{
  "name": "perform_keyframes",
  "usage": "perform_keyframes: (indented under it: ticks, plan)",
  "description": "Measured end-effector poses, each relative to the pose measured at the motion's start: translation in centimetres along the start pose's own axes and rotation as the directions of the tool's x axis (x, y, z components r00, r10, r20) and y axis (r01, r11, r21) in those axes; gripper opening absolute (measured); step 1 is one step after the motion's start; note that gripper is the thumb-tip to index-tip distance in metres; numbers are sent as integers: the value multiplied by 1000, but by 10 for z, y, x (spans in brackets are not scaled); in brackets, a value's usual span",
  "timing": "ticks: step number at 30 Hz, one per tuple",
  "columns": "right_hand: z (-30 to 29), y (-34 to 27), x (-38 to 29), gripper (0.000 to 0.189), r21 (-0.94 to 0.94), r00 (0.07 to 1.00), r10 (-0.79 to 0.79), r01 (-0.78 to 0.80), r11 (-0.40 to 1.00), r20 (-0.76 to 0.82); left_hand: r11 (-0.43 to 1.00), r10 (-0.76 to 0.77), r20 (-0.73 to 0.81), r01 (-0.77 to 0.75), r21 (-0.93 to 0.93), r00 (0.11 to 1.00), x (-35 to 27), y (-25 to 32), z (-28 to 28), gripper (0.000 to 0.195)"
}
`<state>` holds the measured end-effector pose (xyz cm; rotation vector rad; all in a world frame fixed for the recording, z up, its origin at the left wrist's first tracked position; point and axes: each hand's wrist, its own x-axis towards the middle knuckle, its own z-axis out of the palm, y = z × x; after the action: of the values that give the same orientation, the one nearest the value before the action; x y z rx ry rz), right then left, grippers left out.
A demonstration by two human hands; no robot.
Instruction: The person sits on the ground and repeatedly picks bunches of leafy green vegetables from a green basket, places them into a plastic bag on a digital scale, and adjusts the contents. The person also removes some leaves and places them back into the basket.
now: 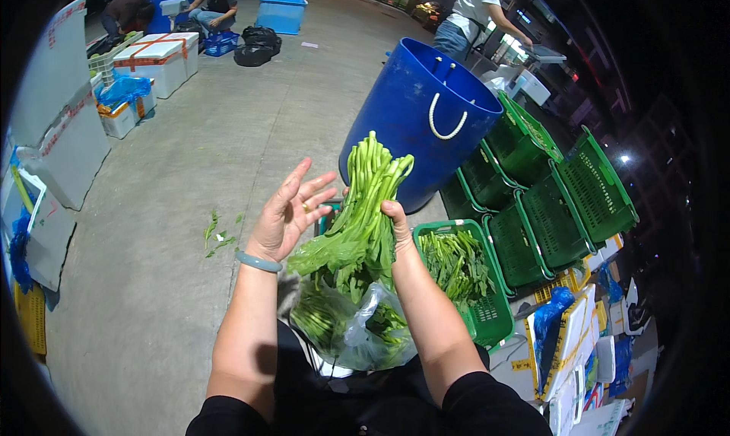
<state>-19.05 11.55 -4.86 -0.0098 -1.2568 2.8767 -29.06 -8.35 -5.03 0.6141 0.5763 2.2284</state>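
My right hand (398, 222) grips a bunch of leafy green vegetables (368, 199), stalk ends up and leaves hanging down. Just to its left my left hand (296, 208) is raised, fingers spread and holding nothing; a pale bracelet (258, 261) circles that wrist. Below the bunch, a clear plastic bag (370, 336) close to my body contains more of the greens. On the right, a green plastic basket (503, 316) holds further leafy greens (456, 265). The fingers of my right hand behind the stalks are mostly hidden.
A tall blue barrel (393, 110) with a rope handle stands ahead. Stacked green crates (547, 219) line the right, above foam boxes (570, 344). White foam boxes (68, 145) stand at left. Leaf scraps (214, 236) lie on the concrete floor (159, 299). Other people (467, 13) are farther off.
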Motion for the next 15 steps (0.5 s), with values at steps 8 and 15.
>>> perform_keyframes:
  ticks: [8,15]
  plan:
    - [-1,2,-14,77,288,963,-256,222,932,87,792,52,-408,211,573,912,9,-30,8,49]
    - [3,-9,-25,79,78,992,-130,129,989,5,649,269,119,-272,711,956,-1,-39,31,58]
